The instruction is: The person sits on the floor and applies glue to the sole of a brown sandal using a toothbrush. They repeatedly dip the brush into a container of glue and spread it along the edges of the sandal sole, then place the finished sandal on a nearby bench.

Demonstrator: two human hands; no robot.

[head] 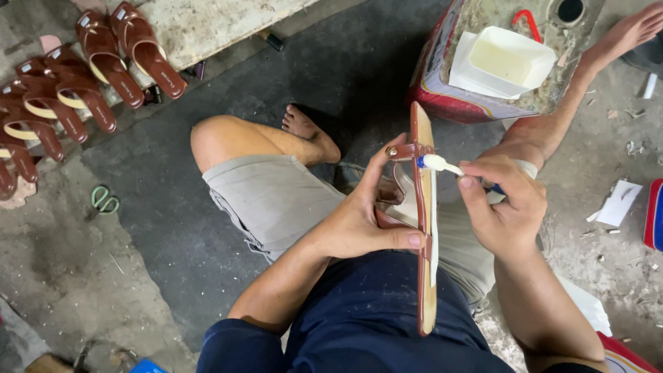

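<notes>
Left hand: the left hand is clenched around the brown leather sandal with tan sole; thumb pressed on the sole edge, forefinger propping the strap near the brass stud.
Right hand: the right hand pinches the small white-bristled brush with blue ferrule; grip closed on the handle, bristles touching the sole edge by the strap.
Sandal position: held on edge above the lap, between both hands, toe end pointing away from the body.
Technique: judged best done with the sandal kept steady and edge-up; brush strokes short and along the sole rim; paste kept off the strap face.
Paste supply: one white rectangular tray of pale yellowish liquid, resting on one red metal can just beyond the right hand.
Count, sandals: one in hand; about seven finished brown sandals lined up on the floor at far left, some cropped.
Count, tools: one brush; one pair of green-handled scissors on the concrete floor.
</notes>
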